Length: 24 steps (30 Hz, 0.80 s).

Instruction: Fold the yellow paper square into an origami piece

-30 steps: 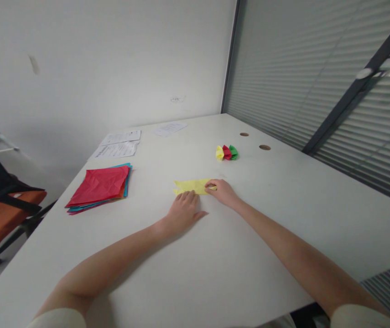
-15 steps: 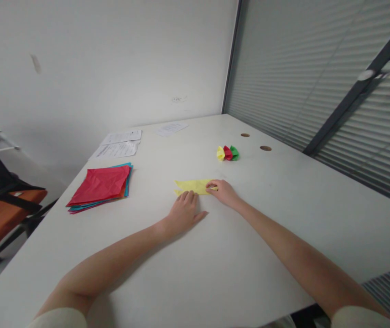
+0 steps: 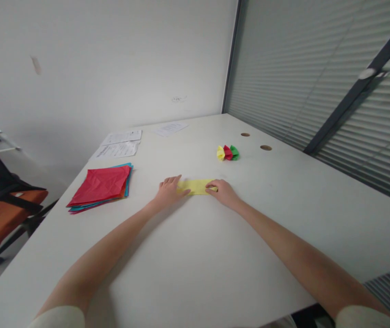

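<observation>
A folded strip of yellow tissue paper [image 3: 198,187] lies flat on the white table, stretching between both hands. My left hand [image 3: 169,191] rests over its left end with the fingers and thumb spread, hiding that end. At the other end my right hand [image 3: 225,193] pinches the strip's edge between thumb and fingers. Beyond the right hand sits a pleated paper piece [image 3: 228,153] in yellow, red and green bands.
To the left lies a stack of coloured tissue sheets [image 3: 101,186], red on top. Printed papers [image 3: 121,143] and another sheet [image 3: 171,129] are further back. Two round holes pierce the table at right. An orange chair [image 3: 10,214] stands off the left edge.
My left hand has slid left along the yellow strip to its left end, covering the loose points that showed there. The right hand has stayed in place.
</observation>
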Each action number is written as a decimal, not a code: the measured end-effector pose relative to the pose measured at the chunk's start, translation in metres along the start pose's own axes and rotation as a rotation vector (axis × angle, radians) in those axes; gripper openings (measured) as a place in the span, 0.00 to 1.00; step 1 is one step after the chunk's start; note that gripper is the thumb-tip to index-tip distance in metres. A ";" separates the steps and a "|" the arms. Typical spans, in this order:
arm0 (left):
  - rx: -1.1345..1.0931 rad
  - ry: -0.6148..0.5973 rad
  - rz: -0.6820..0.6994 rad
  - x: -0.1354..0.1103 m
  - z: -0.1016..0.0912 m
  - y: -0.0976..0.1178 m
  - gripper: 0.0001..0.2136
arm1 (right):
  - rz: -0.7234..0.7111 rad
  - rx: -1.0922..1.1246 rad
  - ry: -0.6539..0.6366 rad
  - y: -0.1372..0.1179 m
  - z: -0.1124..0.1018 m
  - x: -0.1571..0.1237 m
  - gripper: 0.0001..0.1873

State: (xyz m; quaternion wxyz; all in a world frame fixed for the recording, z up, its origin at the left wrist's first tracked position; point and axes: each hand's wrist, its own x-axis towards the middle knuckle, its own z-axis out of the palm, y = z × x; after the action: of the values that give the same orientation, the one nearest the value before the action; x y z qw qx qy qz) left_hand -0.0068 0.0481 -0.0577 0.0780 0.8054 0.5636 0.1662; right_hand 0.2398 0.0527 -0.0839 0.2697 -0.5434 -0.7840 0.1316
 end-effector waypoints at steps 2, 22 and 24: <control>-0.050 -0.048 -0.034 0.004 0.000 -0.008 0.31 | -0.036 0.018 0.003 -0.001 0.001 0.000 0.06; -0.727 -0.414 -0.193 0.011 -0.032 0.000 0.41 | -0.666 -0.069 0.203 -0.033 -0.027 -0.014 0.13; -0.781 -0.486 -0.180 0.010 -0.035 -0.002 0.42 | -0.718 -0.080 0.203 -0.037 -0.028 -0.016 0.13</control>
State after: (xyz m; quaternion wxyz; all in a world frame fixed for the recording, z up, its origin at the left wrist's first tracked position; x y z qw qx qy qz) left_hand -0.0182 0.0558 -0.0239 0.5191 0.6793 0.4918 0.1649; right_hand 0.2313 0.0213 -0.0469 0.3537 -0.2544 -0.8983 -0.0568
